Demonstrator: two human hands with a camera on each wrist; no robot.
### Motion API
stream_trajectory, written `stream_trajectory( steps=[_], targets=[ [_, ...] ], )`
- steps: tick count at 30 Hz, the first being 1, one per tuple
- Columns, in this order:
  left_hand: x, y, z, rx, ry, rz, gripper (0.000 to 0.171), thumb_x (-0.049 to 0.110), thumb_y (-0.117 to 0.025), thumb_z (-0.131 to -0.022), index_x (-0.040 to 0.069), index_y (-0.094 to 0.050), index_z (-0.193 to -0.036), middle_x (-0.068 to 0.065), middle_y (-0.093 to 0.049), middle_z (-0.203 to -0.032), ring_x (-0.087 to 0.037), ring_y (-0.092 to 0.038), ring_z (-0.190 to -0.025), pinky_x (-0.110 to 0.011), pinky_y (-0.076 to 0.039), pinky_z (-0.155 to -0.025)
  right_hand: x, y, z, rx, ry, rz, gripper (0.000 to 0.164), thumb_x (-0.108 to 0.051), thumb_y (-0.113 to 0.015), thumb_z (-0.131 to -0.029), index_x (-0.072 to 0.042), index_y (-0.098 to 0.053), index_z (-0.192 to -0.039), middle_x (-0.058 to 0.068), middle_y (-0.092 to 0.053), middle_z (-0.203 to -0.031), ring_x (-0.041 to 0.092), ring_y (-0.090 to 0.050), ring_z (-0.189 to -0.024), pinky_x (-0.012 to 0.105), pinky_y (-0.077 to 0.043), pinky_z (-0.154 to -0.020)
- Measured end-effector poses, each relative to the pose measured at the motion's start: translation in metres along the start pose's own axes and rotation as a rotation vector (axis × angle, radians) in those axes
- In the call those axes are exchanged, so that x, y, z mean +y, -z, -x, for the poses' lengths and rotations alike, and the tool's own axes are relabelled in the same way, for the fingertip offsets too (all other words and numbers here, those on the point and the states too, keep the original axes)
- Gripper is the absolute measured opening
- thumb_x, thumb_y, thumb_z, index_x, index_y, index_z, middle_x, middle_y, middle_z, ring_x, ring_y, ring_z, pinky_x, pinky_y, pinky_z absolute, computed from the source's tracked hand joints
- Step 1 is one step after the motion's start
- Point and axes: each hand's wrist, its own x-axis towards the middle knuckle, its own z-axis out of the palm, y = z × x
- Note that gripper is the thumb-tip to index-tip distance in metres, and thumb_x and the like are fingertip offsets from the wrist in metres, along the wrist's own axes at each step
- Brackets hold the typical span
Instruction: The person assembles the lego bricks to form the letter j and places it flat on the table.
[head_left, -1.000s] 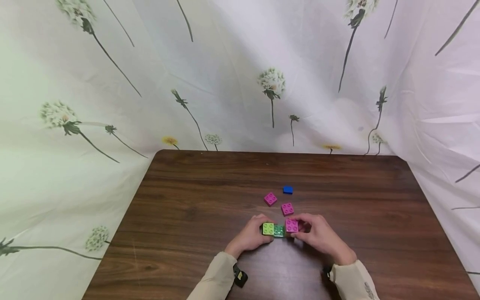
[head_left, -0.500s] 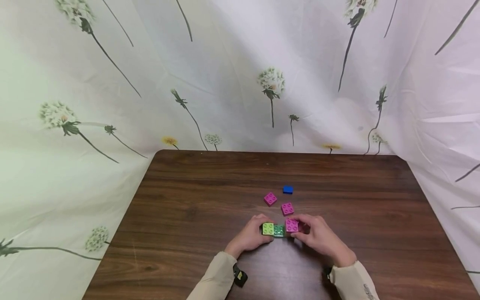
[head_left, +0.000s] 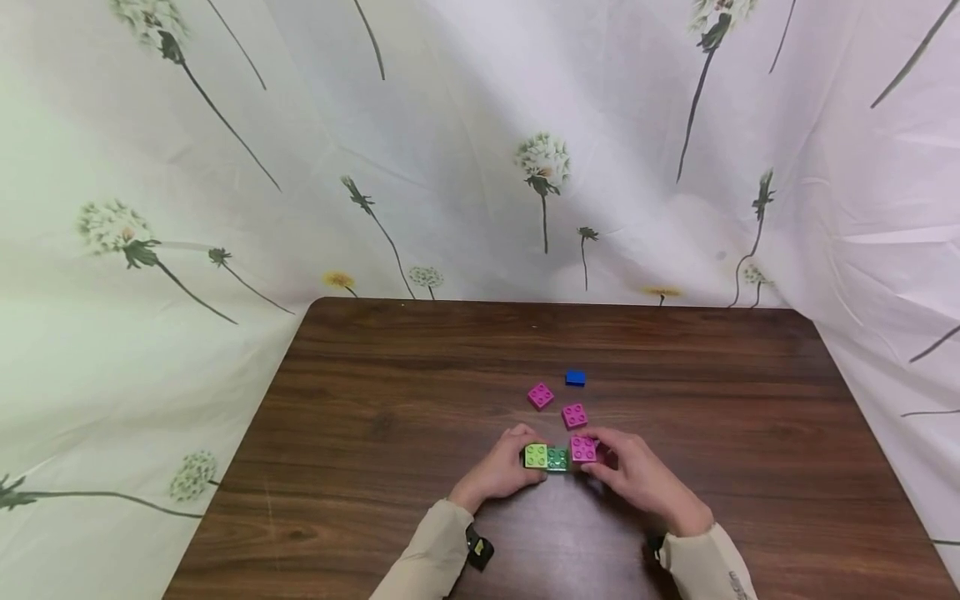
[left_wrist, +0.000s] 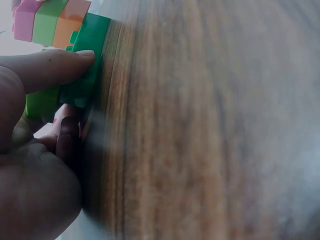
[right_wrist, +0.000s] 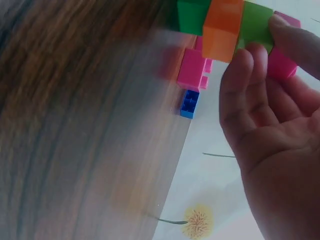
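- In the lower middle of the head view, the left hand [head_left: 501,471] grips the dark green brick [head_left: 557,459] low on the bench [head_left: 375,375], thumb along its side. A lime brick [head_left: 536,456] stands on its left part, between that hand's thumb and fingers.
- To the right of it, the right hand [head_left: 636,473] holds a small stack [left_wrist: 49,24] between thumb and fingers: an orange brick [right_wrist: 221,32] at the bottom, a leaf-green brick [right_wrist: 254,26] above, and a pink brick [head_left: 583,448] on top.
- The step in hand looks like joining the stack to the dark green brick. The orange brick is right by its studs in the left wrist view; whether it is fully seated I cannot tell.
- If it is loose, the next move would call for lining up the studs and pressing straight down, with the left hand bracing the base.
- Above the hands in the head view lie a loose pink brick [head_left: 574,416], close to the right fingertips, another pink one [head_left: 541,396] to its upper left, and a blue brick [head_left: 575,378] higher up.
- The nearer loose one could be nudged by those fingers; otherwise nothing seems to block the join.
- Patterned cloth [head_left: 450,167] hangs across the upper frame.
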Motion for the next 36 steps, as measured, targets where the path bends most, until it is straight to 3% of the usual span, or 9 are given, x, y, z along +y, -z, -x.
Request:
stream_trajectory(
  steps=[12, 18, 21, 27, 31, 36],
  targets=[
    [0.002, 0.003, 0.002, -0.001, -0.002, -0.030, 0.042, 0.014, -0.074, -0.081, 0.016, -0.062, -0.122, 0.001, -0.059, -0.116, -0.016, -0.050, -0.110, -0.033, -0.042, -0.094, 0.007, -0.003, -0.002, 0.026, 0.026, -0.044, 0.042, -0.015, -0.073, -0.085, -0.012, -0.060, -0.124, -0.008, -0.062, -0.090, 0.003, -0.054, -0.074, 0.023, -0.048, -0.065],
    [0.002, 0.001, 0.004, 0.005, 0.012, -0.042, 0.045, 0.015, -0.075, -0.082, 0.019, -0.060, -0.124, 0.001, -0.059, -0.122, -0.019, -0.050, -0.115, -0.038, -0.042, -0.097, 0.012, 0.002, 0.000, -0.029, -0.040, -0.102, 0.054, -0.033, -0.075, -0.083, -0.014, -0.056, -0.130, -0.006, -0.060, -0.087, 0.005, -0.054, -0.073, 0.023, -0.047, -0.063],
    [0.002, 0.000, 0.003, 0.012, 0.009, -0.042, 0.045, 0.015, -0.075, -0.081, 0.019, -0.060, -0.123, 0.001, -0.059, -0.122, -0.018, -0.051, -0.114, -0.037, -0.042, -0.097, 0.019, 0.006, 0.002, -0.009, -0.088, -0.141, 0.050, -0.035, -0.069, -0.088, -0.013, -0.055, -0.131, -0.001, -0.063, -0.092, 0.007, -0.055, -0.077, 0.024, -0.047, -0.065],
    [0.001, 0.000, 0.002, 0.006, -0.006, -0.022, 0.046, 0.015, -0.076, -0.080, 0.018, -0.061, -0.122, 0.000, -0.059, -0.122, -0.018, -0.050, -0.114, -0.035, -0.042, -0.095, 0.038, 0.012, -0.002, 0.126, -0.158, -0.226, 0.036, -0.027, -0.048, -0.102, -0.005, -0.056, -0.128, 0.013, -0.067, -0.116, 0.018, -0.061, -0.089, 0.026, -0.049, -0.073],
    [0.002, 0.002, 0.002, 0.001, 0.006, -0.003, 0.045, 0.019, -0.077, -0.080, 0.019, -0.061, -0.123, 0.000, -0.059, -0.121, -0.018, -0.050, -0.112, -0.036, -0.042, -0.095, 0.046, 0.012, -0.014, 0.135, -0.196, -0.178, 0.040, -0.033, -0.054, -0.099, -0.007, -0.055, -0.129, 0.009, -0.065, -0.111, 0.017, -0.058, -0.089, 0.025, -0.048, -0.072],
    [0.002, 0.001, 0.002, 0.003, 0.012, -0.003, 0.044, 0.024, -0.077, -0.081, 0.020, -0.062, -0.123, 0.002, -0.060, -0.121, -0.016, -0.051, -0.112, -0.036, -0.042, -0.095, 0.051, 0.008, -0.033, 0.056, -0.184, -0.113, 0.044, -0.033, -0.063, -0.093, -0.008, -0.055, -0.129, 0.008, -0.062, -0.115, 0.017, -0.055, -0.093, 0.028, -0.048, -0.078]
  ],
)
